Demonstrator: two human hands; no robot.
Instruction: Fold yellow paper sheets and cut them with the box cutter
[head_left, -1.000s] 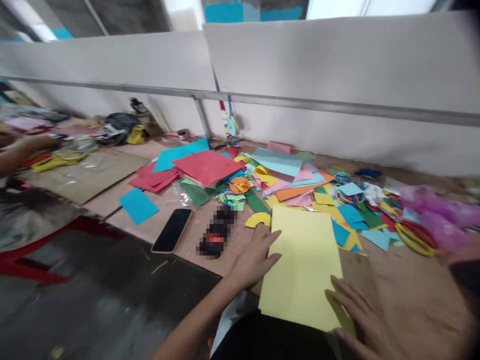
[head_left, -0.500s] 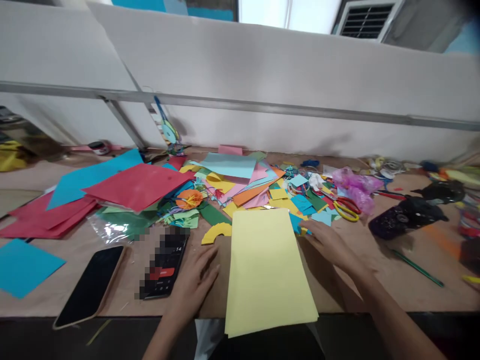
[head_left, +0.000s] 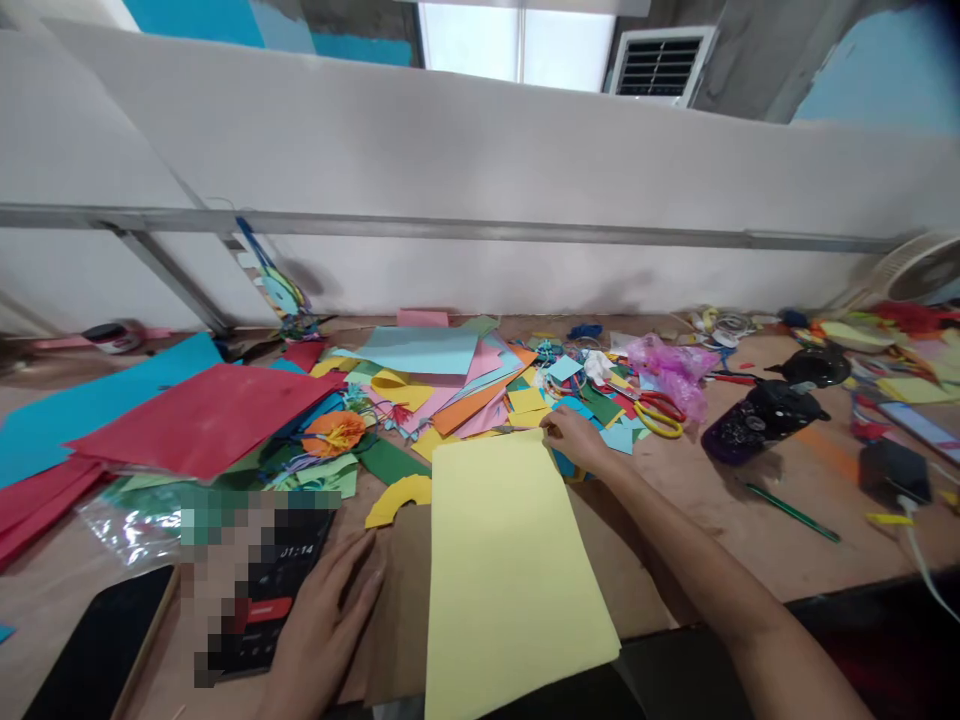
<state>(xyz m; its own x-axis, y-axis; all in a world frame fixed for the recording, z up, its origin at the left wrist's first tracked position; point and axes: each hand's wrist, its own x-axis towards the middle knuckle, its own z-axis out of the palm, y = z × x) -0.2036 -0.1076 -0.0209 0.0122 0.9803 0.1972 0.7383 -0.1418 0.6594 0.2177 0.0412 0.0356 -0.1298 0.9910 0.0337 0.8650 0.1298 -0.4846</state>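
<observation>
Pale yellow rectangular paper sheets (head_left: 517,580) are stacked on a flat brown board (head_left: 397,610) at the near edge of the brown-covered table (head_left: 675,530), with their near end extended past that edge. The top right corner of the sheets is met by the bent fingers of the right hand (head_left: 574,438); whether the corner is pinched cannot be told. The left hand (head_left: 326,610) is held open and loosely curved, well apart from the sheets, beside a black phone with a lit, partly pixelated screen (head_left: 262,605). A yellow paper arc (head_left: 401,497) is placed just left of the sheets' far end. Beyond them, coloured paper pieces (head_left: 480,390) are scattered. Farther right, yellow-and-red-handled scissors (head_left: 660,412), a dark purple bottle with a black lid (head_left: 757,420) and a slim green pencil (head_left: 791,510) are seen.
</observation>
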